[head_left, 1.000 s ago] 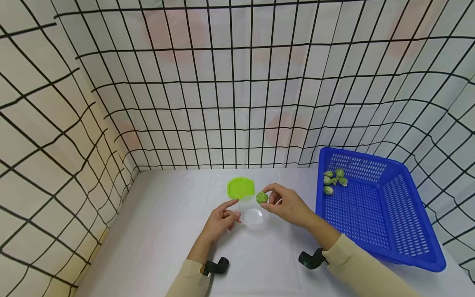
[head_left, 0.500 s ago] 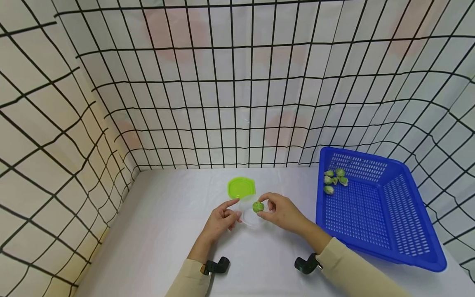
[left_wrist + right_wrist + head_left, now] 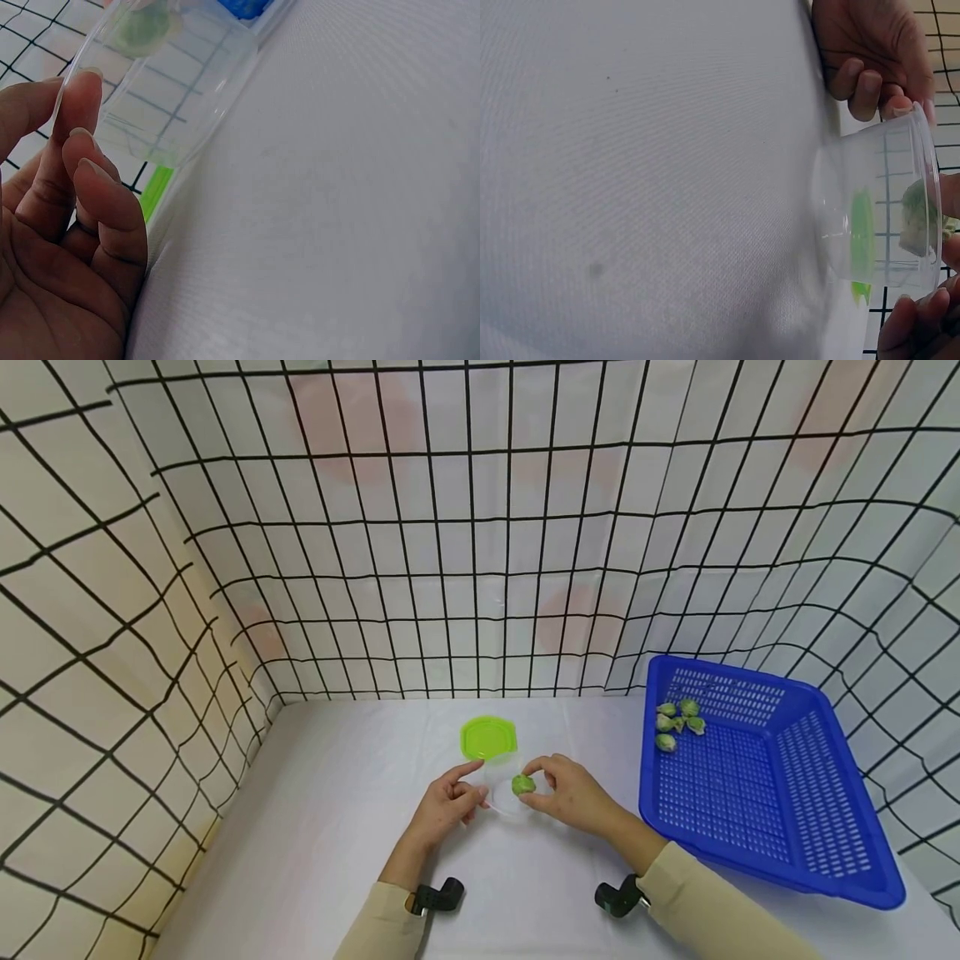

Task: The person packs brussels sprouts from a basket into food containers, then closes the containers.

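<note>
A Brussels sprout point(image 3: 522, 784) is pinched between the thumb and index finger of my right hand point(image 3: 576, 793). In the right wrist view, the sprout shows through the wall of a clear plastic tub point(image 3: 836, 176), just below its rim. The tub stands on the white cloth between my hands. My left hand point(image 3: 444, 806) steadies it from the left. In the left wrist view, the left fingertips point(image 3: 81, 94) grip the tub's rim point(image 3: 82, 52). Behind the tub lies a bright green lid point(image 3: 487, 737).
To the right stands a blue plastic basket point(image 3: 862, 827), with several more Brussels sprouts point(image 3: 665, 742) in its far left corner. A black grid net point(image 3: 472, 568) rises behind the table and along both sides.
My right hand has come toward the front and slightly left, lowering the sprout from over the tub's far right rim into the tub. The left hand has stayed put.
</note>
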Available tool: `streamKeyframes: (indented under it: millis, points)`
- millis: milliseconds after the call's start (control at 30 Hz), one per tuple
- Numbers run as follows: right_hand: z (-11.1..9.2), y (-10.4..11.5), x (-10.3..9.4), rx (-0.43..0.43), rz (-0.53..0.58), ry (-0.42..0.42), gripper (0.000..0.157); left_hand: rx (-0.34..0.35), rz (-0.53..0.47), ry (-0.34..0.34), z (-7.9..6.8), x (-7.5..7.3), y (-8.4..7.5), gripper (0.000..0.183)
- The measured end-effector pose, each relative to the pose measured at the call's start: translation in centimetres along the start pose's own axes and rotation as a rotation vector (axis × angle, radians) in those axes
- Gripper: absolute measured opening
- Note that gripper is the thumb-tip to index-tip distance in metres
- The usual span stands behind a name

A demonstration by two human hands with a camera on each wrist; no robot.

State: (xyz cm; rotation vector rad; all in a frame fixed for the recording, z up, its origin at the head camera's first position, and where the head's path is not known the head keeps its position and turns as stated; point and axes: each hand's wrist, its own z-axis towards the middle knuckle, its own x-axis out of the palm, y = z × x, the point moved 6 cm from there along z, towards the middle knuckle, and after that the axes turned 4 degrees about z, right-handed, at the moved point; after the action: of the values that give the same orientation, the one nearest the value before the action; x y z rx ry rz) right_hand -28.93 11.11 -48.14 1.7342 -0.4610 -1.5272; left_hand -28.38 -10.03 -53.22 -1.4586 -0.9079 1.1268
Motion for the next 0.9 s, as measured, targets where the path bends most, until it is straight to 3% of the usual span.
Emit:
streamKeyframes:
  millis: [900]
  points:
    - [-0.20, -0.18, 0.17, -0.008, -0.004, 0.010, 0.029, -0.021, 0.001, 0.001, 0.01, 0.04, 0.02, 0.055]
